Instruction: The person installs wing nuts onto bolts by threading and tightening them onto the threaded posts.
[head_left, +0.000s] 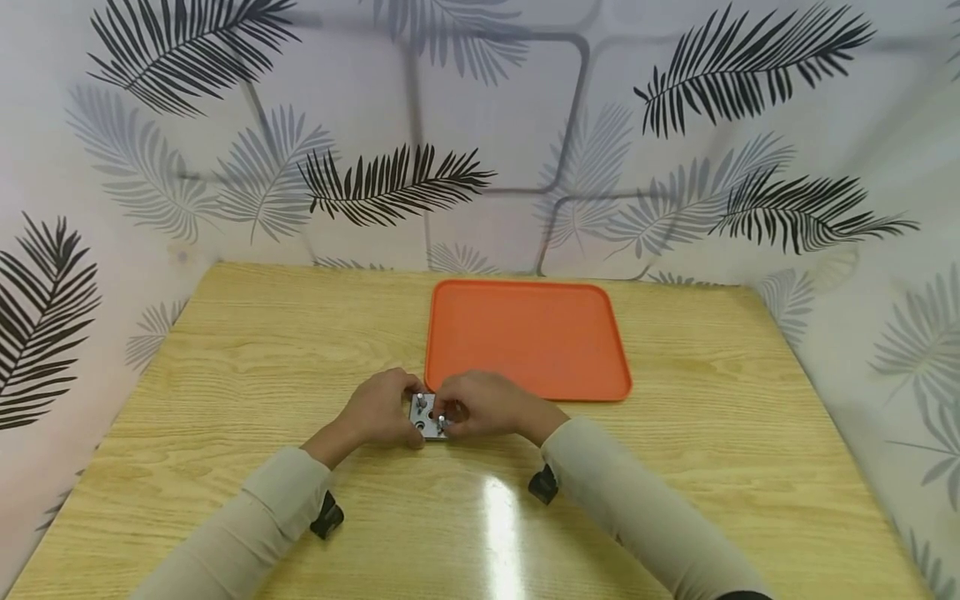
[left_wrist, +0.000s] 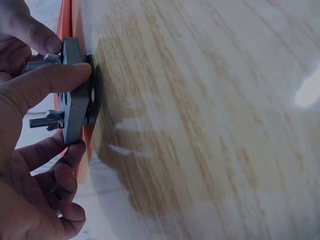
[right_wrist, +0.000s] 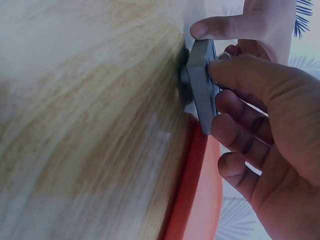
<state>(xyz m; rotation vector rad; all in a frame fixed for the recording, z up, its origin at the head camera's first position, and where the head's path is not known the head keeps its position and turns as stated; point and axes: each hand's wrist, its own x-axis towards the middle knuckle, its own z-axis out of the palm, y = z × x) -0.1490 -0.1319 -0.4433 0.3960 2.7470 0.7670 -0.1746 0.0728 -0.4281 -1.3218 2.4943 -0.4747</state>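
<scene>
A small grey metal plate (head_left: 431, 429) with holes is held just above the table, near the front left corner of the orange tray. My left hand (head_left: 381, 408) grips it by its edges, thumb on the near edge and fingers at the far one. Two threaded bolts stand up from the plate; one bolt (left_wrist: 44, 122) carries a nut low on its thread. At the other bolt (left_wrist: 35, 65), my right hand (head_left: 483, 404) pinches around the nut (left_wrist: 52, 59) with thumb and fingertips. In the right wrist view, the right fingers partly hide this nut beside the plate (right_wrist: 201, 85).
An orange tray (head_left: 525, 342) lies at the back of the wooden table (head_left: 300, 333), just beyond the hands. Leaf-patterned cloth (head_left: 480, 108) hangs behind and at the sides. Light glares off the tabletop in front of the right hand.
</scene>
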